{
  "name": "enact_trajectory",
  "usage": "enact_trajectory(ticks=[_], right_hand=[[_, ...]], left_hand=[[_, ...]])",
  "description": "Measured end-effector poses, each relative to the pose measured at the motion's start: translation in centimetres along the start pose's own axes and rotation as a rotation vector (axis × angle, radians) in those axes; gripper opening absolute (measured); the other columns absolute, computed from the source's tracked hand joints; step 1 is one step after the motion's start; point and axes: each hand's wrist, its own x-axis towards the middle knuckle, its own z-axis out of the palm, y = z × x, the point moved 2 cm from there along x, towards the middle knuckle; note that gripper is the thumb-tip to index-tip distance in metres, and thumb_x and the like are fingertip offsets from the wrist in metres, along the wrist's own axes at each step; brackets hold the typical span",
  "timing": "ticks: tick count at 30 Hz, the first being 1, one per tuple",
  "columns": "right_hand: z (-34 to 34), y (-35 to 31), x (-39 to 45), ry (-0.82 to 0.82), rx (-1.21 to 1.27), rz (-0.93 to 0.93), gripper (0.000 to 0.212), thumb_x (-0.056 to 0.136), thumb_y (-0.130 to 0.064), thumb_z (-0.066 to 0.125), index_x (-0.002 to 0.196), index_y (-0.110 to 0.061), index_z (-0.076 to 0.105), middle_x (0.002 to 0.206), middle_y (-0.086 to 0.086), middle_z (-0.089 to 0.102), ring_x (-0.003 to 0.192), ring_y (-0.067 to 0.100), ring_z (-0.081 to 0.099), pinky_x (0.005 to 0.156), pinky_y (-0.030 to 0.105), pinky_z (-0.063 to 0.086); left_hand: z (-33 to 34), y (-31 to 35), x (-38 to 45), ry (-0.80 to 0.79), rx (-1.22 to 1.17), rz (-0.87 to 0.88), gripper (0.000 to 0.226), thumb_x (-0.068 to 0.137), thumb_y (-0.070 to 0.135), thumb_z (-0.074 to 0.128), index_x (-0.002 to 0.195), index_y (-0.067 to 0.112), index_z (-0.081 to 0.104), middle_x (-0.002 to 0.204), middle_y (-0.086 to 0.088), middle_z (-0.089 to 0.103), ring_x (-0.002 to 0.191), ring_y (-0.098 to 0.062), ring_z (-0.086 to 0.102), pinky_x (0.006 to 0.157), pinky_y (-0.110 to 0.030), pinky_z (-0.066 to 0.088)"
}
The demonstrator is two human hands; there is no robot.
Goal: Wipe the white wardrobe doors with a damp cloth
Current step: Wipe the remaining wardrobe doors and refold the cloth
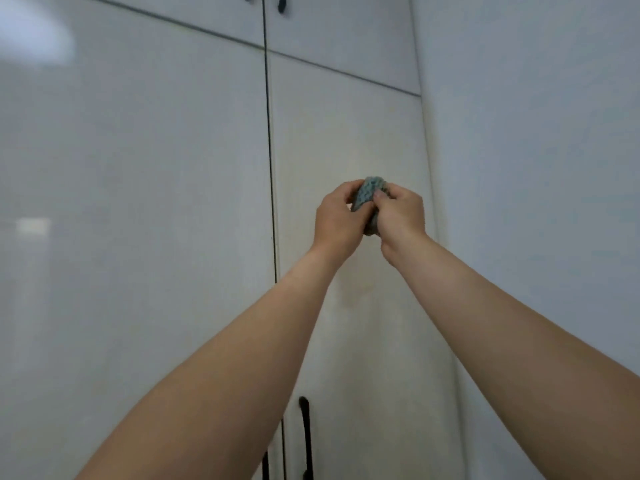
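A small blue-green textured cloth (367, 199) is bunched up between both my hands, held in front of the right tall white wardrobe door (349, 133). My left hand (337, 220) grips its left side with curled fingers. My right hand (400, 216) pinches its right side, thumb on top. Most of the cloth is hidden inside the two hands. The left tall door (138, 185) is glossy white, divided from the right one by a thin dark vertical gap.
A black bar handle (305, 434) runs down the right door's lower part, below my left forearm. Upper cabinet doors (332, 32) with dark handles sit above a horizontal gap. A plain white wall (536, 150) adjoins the wardrobe on the right.
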Motion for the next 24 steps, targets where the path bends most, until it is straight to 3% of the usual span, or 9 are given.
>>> enact_trajectory(ticks=[2, 4, 8, 10, 12, 14, 19, 22, 24], right_hand=[[1.5, -1.2, 2.8, 0.092, -0.016, -0.051, 0.038, 0.096, -0.007, 0.055, 0.131, -0.019, 0.059, 0.126, -0.001, 0.06, 0.108, 0.017, 0.061, 0.088, 0.032, 0.054], [3.3, -3.3, 5.8, 0.169, -0.163, -0.25, 0.036, 0.094, -0.008, 0.055, 0.126, -0.023, 0.062, 0.124, -0.002, 0.064, 0.11, 0.017, 0.062, 0.095, 0.034, 0.051], [6.6, -7.6, 11.5, 0.216, -0.466, -0.719, 0.035, 0.092, -0.005, 0.051, 0.119, -0.019, 0.068, 0.117, 0.005, 0.069, 0.107, 0.027, 0.062, 0.087, 0.031, 0.047], [9.0, -7.0, 13.9, 0.12, -0.645, -0.82, 0.04, 0.09, -0.001, 0.046, 0.126, -0.01, 0.06, 0.128, 0.011, 0.059, 0.118, 0.032, 0.055, 0.09, 0.03, 0.044], [12.2, -5.3, 14.7, -0.059, -0.896, -0.807, 0.057, 0.091, -0.001, 0.042, 0.147, -0.007, 0.038, 0.153, 0.015, 0.034, 0.142, 0.032, 0.031, 0.111, 0.033, 0.029], [14.7, -5.4, 14.2, -0.182, -0.932, -0.834, 0.068, 0.09, 0.004, 0.039, 0.155, -0.009, 0.023, 0.163, 0.014, 0.014, 0.151, 0.029, 0.009, 0.122, 0.039, 0.011], [16.9, -8.5, 15.3, -0.412, -0.822, -1.117, 0.062, 0.095, 0.005, 0.034, 0.154, -0.016, 0.031, 0.164, 0.008, 0.017, 0.151, 0.02, 0.012, 0.123, 0.034, 0.013], [12.9, -6.6, 20.5, -0.117, -0.879, -0.956, 0.067, 0.091, 0.005, 0.034, 0.155, -0.013, 0.026, 0.16, 0.011, 0.027, 0.147, 0.025, 0.023, 0.122, 0.039, 0.011], [9.6, -5.9, 22.6, 0.126, -0.984, -0.731, 0.069, 0.089, 0.0, 0.038, 0.155, -0.007, 0.021, 0.156, 0.015, 0.032, 0.144, 0.028, 0.027, 0.12, 0.047, 0.01]], left_hand=[[-1.1, 0.9, 2.5, -0.015, 0.243, 0.103, 0.042, 0.093, 0.022, 0.063, 0.134, 0.015, 0.06, 0.126, -0.001, 0.067, 0.117, -0.016, 0.061, 0.092, -0.019, 0.046], [-2.7, 1.9, 5.4, 0.05, 0.539, 0.213, 0.051, 0.098, 0.029, 0.057, 0.144, 0.008, 0.048, 0.143, -0.01, 0.055, 0.133, -0.022, 0.048, 0.106, -0.023, 0.035], [-6.8, 3.1, 9.6, 0.231, 1.003, 0.378, 0.055, 0.097, 0.02, 0.04, 0.146, -0.005, 0.039, 0.153, -0.023, 0.038, 0.147, -0.035, 0.028, 0.122, -0.037, 0.017], [-9.2, 3.2, 11.5, 0.299, 1.164, 0.446, 0.061, 0.093, 0.023, 0.029, 0.144, -0.008, 0.04, 0.151, -0.028, 0.039, 0.145, -0.041, 0.03, 0.122, -0.044, 0.021], [-11.2, 3.1, 12.9, 0.287, 1.31, 0.463, 0.069, 0.09, 0.026, 0.016, 0.142, -0.013, 0.04, 0.149, -0.032, 0.039, 0.143, -0.044, 0.032, 0.121, -0.048, 0.024], [-12.8, 2.8, 14.0, 0.218, 1.423, 0.475, 0.072, 0.088, 0.024, 0.011, 0.139, -0.018, 0.039, 0.146, -0.037, 0.038, 0.141, -0.046, 0.034, 0.121, -0.049, 0.024], [-12.7, 2.2, 15.0, 0.17, 1.572, 0.538, 0.055, 0.085, 0.008, 0.027, 0.121, -0.025, 0.053, 0.123, -0.042, 0.057, 0.122, -0.051, 0.054, 0.11, -0.055, 0.04], [-11.7, 2.3, 15.1, 0.194, 1.49, 0.447, 0.066, 0.09, 0.018, 0.014, 0.142, -0.017, 0.036, 0.149, -0.035, 0.036, 0.143, -0.045, 0.031, 0.12, -0.049, 0.023], [-10.4, 2.1, 14.9, 0.189, 1.457, 0.424, 0.06, 0.097, 0.018, 0.021, 0.15, -0.009, 0.026, 0.159, -0.027, 0.021, 0.15, -0.038, 0.018, 0.123, -0.045, 0.015]])
